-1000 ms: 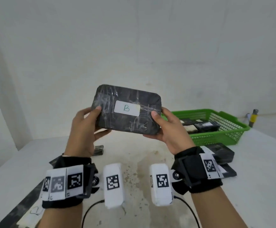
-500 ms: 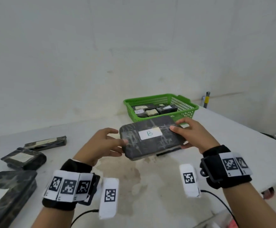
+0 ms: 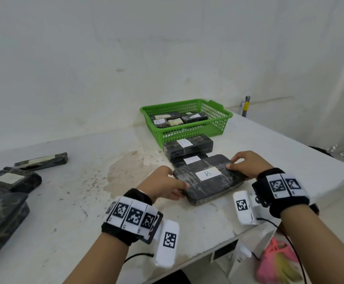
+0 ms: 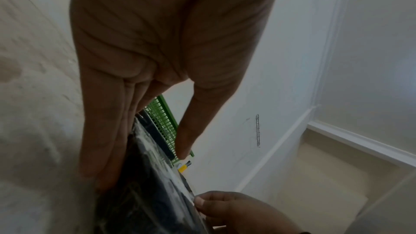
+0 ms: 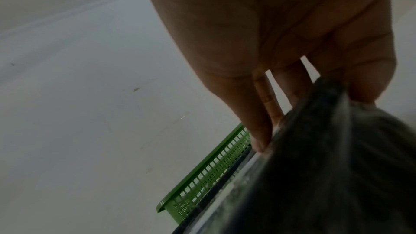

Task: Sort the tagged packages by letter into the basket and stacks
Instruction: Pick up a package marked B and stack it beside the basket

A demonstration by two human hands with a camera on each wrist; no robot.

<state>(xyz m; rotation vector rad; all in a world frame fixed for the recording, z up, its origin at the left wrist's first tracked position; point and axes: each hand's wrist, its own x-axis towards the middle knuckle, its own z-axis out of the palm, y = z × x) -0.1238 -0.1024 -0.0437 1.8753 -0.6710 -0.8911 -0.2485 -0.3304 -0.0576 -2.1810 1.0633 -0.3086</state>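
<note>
While the B package (image 3: 209,181) lies flat between our hands, long axis running left-near to right-far, we pinch its ends: left hand (image 3: 162,186) at the near corner, right hand (image 3: 246,165) at the far end. It overlaps a package stack (image 3: 187,149) before the green basket (image 3: 218,117). Only the head view shows the letter; wrist views show thumbs on top, fingers beneath.

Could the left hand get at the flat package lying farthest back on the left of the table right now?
Probably not yet: the left hand grips the B package together with the right hand. Once freed, bare table leads to that far package.
</note>
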